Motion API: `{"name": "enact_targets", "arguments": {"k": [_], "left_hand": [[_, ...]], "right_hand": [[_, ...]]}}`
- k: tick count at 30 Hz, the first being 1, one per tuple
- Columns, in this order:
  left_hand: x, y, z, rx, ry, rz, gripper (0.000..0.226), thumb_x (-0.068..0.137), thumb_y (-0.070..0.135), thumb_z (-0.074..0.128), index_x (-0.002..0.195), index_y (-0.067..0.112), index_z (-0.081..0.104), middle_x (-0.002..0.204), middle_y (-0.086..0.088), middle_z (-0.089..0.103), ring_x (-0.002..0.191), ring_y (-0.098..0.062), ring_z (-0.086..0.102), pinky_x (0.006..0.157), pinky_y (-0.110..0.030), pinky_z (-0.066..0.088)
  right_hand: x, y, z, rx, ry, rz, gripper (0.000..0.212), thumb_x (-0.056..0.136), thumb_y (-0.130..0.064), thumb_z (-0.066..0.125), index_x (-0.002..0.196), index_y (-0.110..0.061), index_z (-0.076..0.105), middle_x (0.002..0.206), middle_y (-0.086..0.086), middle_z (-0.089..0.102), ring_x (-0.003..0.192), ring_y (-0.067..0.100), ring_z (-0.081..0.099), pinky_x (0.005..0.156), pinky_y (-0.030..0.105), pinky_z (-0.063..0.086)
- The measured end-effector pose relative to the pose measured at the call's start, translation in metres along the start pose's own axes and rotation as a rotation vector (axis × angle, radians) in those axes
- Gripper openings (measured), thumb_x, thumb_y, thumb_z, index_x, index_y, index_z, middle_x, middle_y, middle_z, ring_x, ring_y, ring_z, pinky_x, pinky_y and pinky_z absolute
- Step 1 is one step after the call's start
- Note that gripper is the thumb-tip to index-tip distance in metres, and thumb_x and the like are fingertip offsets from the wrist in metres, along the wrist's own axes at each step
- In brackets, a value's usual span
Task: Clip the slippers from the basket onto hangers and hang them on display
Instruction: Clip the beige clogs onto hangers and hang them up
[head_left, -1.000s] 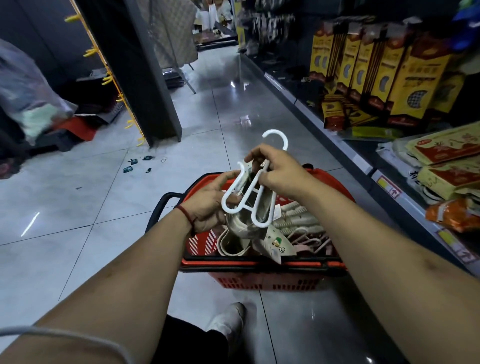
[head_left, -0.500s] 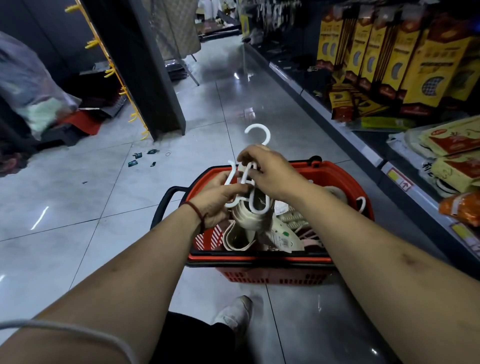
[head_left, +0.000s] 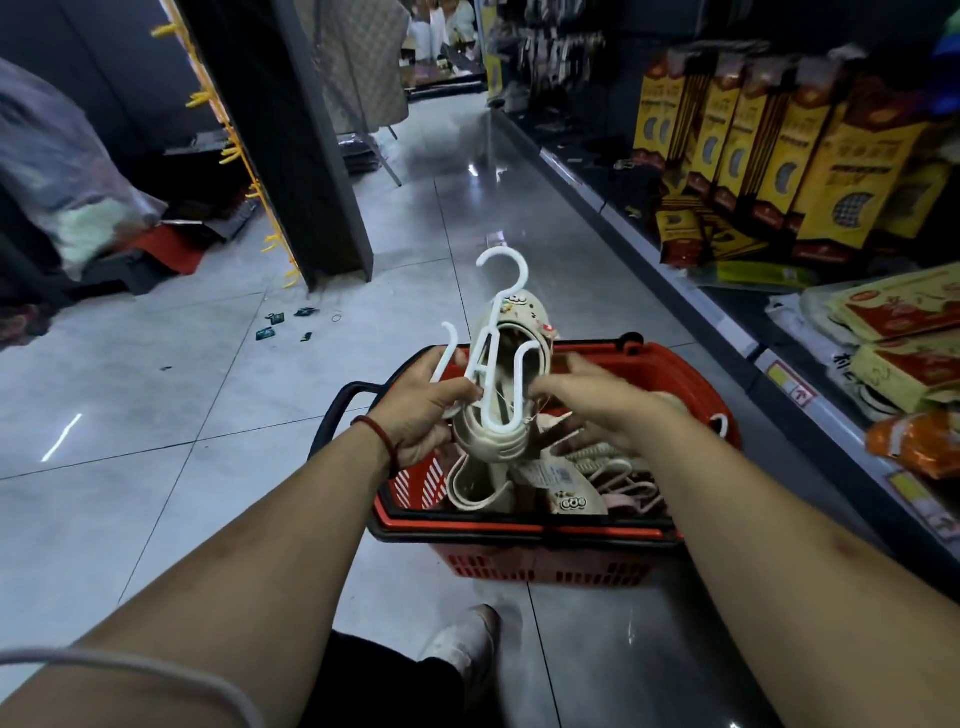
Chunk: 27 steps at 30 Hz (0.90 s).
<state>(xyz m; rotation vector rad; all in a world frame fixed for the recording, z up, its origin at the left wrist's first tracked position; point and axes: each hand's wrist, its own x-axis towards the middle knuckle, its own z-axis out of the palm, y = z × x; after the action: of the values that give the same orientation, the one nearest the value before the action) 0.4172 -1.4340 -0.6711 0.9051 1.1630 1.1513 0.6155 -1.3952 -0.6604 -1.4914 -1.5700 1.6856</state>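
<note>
- Head view: clipping step is in hand. Left hand (head_left: 421, 410) holds a white hanger (head_left: 491, 384) w/ a cream slipper (head_left: 511, 364) against it, both lifted above the red basket (head_left: 519, 540).
- Left fingers (head_left: 457, 392) are curled round the hanger's left arm and lower stem, gripping it; the slipper sits just right of those fingers, toe up, the hanger's hook poking out above the toe.
- Right hand (head_left: 597, 410) is spread, fingers loose and apart, tips near the slipper's right edge. Can't tell if they touch it; they're not closed on anything.
- Second cream slipper (head_left: 475, 488) lies in the basket just below the left fingers, w/ a tag and pale hangers under the right fingers.
- Judgement: one slipper seems seated, though the clip itself is hidden. Next move prob. calls for the right hand to fetch the mate from below and seat it on the free arm, while the left keeps the hanger steady so the first doesn't slip off.
- Vs 0.5 s ago: right hand was clamped on top of the hanger, now it's off and open; slipper has swung from hanging below the hanger to standing upright, higher; left hand moved up the hanger.
</note>
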Motion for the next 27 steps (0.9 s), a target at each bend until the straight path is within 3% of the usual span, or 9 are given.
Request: {"name": "enact_targets", "arguments": {"k": [3,7,10,12,14,16,19,22,27], "left_hand": [[-0.003,-0.002,-0.001,0.002,-0.025,-0.008,0.027,0.085,-0.012,0.056,0.086,0.014,0.047,0.085,-0.013,0.062,0.077,-0.027,0.068,0.075,-0.046,0.058],[-0.008,0.000,-0.004,-0.077,-0.010,-0.023,0.023,0.087,-0.007,0.060,0.083,0.011,0.046,0.081,-0.011,0.066,0.087,-0.029,0.068,0.095,-0.058,0.051],[-0.011,0.004,-0.006,-0.130,0.039,-0.072,0.031,0.091,0.000,0.061,0.070,0.015,0.045,0.073,-0.006,0.065,0.085,-0.029,0.065,0.087,-0.053,0.056],[-0.013,0.005,-0.006,-0.110,0.069,-0.102,0.033,0.091,0.002,0.063,0.069,0.017,0.043,0.087,-0.010,0.065,0.094,-0.032,0.066,0.082,-0.048,0.059],[-0.015,0.004,-0.008,-0.006,0.163,-0.096,0.037,0.090,0.003,0.066,0.070,0.020,0.039,0.086,-0.007,0.064,0.087,-0.023,0.068,0.079,-0.041,0.060],[-0.015,0.005,-0.007,0.056,0.231,-0.048,0.037,0.089,0.002,0.067,0.070,0.019,0.039,0.084,-0.006,0.067,0.081,-0.018,0.069,0.077,-0.037,0.059],[-0.012,0.012,-0.003,-0.086,0.213,0.050,0.034,0.088,-0.004,0.065,0.071,0.015,0.042,0.084,-0.010,0.070,0.083,-0.023,0.070,0.080,-0.038,0.058],[-0.010,0.017,0.001,-0.168,0.192,0.122,0.035,0.088,-0.007,0.062,0.072,0.015,0.041,0.087,-0.010,0.072,0.079,-0.021,0.072,0.072,-0.034,0.062],[-0.012,0.018,0.006,-0.138,0.211,0.129,0.037,0.088,-0.007,0.063,0.067,0.015,0.042,0.089,-0.013,0.071,0.079,-0.022,0.070,0.075,-0.035,0.062]], "right_hand": [[0.010,0.010,0.014,0.191,0.062,-0.004,0.050,0.079,-0.013,0.069,0.124,-0.017,0.049,0.111,0.014,0.069,0.092,0.034,0.071,0.082,0.051,0.059],[0.018,0.010,0.025,0.219,0.252,-0.110,0.054,0.075,-0.015,0.072,0.125,-0.019,0.051,0.113,0.008,0.070,0.100,0.027,0.067,0.094,0.048,0.055],[0.013,0.004,0.023,0.128,0.351,-0.205,0.065,0.088,-0.014,0.068,0.143,-0.022,0.034,0.115,0.000,0.060,0.103,0.021,0.059,0.089,0.037,0.048],[0.012,0.003,0.018,0.076,0.376,-0.278,0.074,0.091,-0.011,0.065,0.150,-0.026,0.024,0.107,0.000,0.060,0.089,0.019,0.060,0.075,0.031,0.049],[0.009,0.001,0.016,0.011,0.395,-0.315,0.077,0.092,-0.009,0.062,0.152,-0.031,0.019,0.097,-0.002,0.059,0.073,0.015,0.059,0.059,0.028,0.047],[0.007,-0.001,0.014,-0.035,0.392,-0.353,0.081,0.092,-0.007,0.061,0.154,-0.034,0.016,0.100,-0.004,0.057,0.076,0.013,0.061,0.063,0.030,0.053],[0.006,-0.002,0.014,-0.110,0.371,-0.391,0.085,0.091,-0.008,0.062,0.154,-0.036,0.014,0.104,-0.007,0.057,0.086,0.016,0.063,0.075,0.036,0.055],[0.006,0.002,0.015,-0.211,0.365,-0.388,0.087,0.088,-0.009,0.064,0.154,-0.034,0.014,0.110,-0.001,0.061,0.095,0.022,0.064,0.076,0.033,0.049],[0.004,0.008,0.010,-0.215,0.341,-0.358,0.077,0.088,-0.018,0.068,0.151,-0.026,0.024,0.113,-0.001,0.059,0.100,0.022,0.060,0.078,0.031,0.046]]}}
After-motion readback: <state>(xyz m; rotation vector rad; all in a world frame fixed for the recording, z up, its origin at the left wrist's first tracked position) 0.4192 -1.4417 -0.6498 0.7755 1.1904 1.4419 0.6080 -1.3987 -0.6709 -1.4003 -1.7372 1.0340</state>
